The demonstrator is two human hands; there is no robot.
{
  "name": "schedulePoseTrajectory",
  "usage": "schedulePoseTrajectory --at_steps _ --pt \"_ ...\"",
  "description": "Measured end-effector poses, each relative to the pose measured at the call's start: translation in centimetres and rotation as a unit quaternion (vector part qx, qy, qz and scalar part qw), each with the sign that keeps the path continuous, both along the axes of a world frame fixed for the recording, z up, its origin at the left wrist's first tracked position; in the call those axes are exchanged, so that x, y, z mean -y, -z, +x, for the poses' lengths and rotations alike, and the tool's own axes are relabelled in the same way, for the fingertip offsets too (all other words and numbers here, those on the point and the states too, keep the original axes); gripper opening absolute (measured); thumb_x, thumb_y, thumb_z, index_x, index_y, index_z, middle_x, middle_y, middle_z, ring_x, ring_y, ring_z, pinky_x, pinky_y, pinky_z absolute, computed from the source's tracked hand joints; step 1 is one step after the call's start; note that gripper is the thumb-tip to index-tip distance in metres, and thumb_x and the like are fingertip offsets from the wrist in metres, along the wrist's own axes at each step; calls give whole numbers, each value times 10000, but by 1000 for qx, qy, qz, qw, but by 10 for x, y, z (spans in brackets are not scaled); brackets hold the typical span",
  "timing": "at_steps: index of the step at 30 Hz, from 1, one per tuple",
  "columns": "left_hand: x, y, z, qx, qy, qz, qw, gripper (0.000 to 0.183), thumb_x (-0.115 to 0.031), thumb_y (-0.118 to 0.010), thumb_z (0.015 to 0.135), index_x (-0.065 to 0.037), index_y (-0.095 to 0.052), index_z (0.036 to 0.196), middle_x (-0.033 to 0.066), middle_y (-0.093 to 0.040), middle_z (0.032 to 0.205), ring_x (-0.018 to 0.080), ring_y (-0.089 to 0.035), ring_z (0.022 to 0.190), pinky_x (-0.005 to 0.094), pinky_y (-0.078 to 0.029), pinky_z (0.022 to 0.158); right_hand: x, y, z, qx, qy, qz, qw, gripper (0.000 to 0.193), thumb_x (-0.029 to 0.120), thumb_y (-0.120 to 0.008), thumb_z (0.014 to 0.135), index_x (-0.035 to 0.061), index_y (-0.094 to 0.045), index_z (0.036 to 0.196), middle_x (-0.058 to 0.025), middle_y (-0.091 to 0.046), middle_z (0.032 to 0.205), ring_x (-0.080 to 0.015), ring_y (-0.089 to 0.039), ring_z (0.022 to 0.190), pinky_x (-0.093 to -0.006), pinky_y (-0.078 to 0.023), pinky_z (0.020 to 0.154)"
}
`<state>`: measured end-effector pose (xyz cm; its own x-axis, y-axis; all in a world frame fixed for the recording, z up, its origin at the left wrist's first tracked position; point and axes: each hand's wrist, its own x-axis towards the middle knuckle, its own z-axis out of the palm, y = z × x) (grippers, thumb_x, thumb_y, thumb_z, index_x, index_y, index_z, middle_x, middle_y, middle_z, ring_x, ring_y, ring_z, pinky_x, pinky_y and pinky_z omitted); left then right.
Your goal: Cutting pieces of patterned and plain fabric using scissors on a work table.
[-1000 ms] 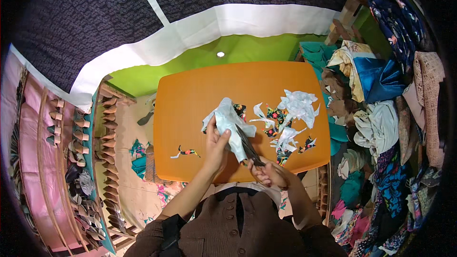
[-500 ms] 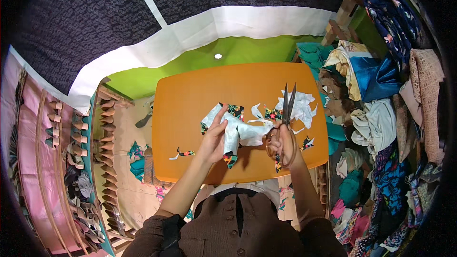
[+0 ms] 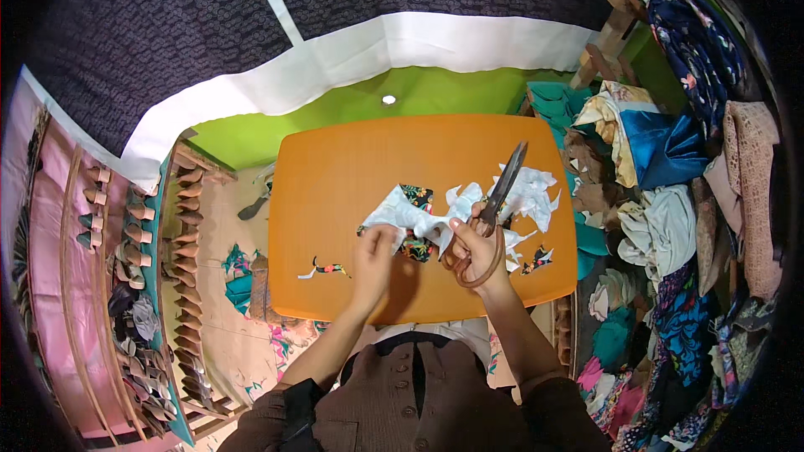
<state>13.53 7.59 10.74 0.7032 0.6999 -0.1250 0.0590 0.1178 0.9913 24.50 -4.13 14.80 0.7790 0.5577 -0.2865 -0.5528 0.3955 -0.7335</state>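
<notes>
In my right hand [image 3: 477, 253] is a pair of scissors [image 3: 509, 177] with dark blades and brown loop handles. Its blades lie together, pointing up and away to the right. The right thumb also presses the edge of a fabric piece [image 3: 392, 209], white on one side, with black floral print showing at its corners. My left hand [image 3: 375, 258] has its fingers closed on the near left edge of this piece, which is held between both hands above the orange table [image 3: 335, 167]. White scraps [image 3: 529, 201] lie beyond the scissors.
Small floral scraps [image 3: 325, 269] lie on the table at left, others [image 3: 538, 261] at right. Racks of shoe-shaped pieces [image 3: 188, 259] line the left side. Heaped fabrics [image 3: 662, 226] crowd the right. A dark patterned cloth with a white border [image 3: 335, 54] hangs at the far side.
The scissor blades have come together and tilted right. My left hand has moved nearer and lower on the fabric. My right hand has shifted left, its thumb now on the fabric.
</notes>
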Motion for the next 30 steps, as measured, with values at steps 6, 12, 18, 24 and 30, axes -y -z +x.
schedulePoseTrajectory --at_steps 6,12,18,24,30 --pt "24 2 9 32 20 2 999 188 -124 -523 821 -8 -496 967 24 -487 875 69 -459 767 201 -384 671 -7 -2 -8 -16 0 -9 1000 251 -33 -532 758 115 -363 871 37 -354 568 -29 -307 414 -179 -258 369" --pt "16 -10 16 56 58 -10 997 167 -106 -528 820 -23 -466 951 14 -499 817 62 -465 746 204 -388 649 -7 4 -7 -10 8 -16 1000 256 -21 -570 735 94 -365 837 40 -360 552 -40 -316 379 -180 -267 347" --pt "3 -17 25 92 55 -79 991 109 -54 -492 823 -64 -398 768 -9 -489 705 34 -445 642 185 -356 571 -5 2 -4 5 -28 -32 999 242 -25 -533 766 103 -358 873 22 -374 567 -36 -326 421 -183 -276 385" --pt "-11 -24 26 78 81 -107 988 176 -7 -485 779 -85 -346 704 -40 -375 631 25 -349 573 186 -303 505 15 2 7 39 -128 -52 990 133 151 -433 862 75 -428 971 -8 -453 698 -57 -381 512 -199 -343 451" --pt "-17 -9 18 119 97 -126 980 174 17 -437 643 -92 -301 650 -46 -314 648 28 -323 603 179 -280 536 49 25 4 249 -200 -139 937 338 271 -423 865 36 -400 1106 -3 -416 793 -74 -418 723 -209 -348 642"
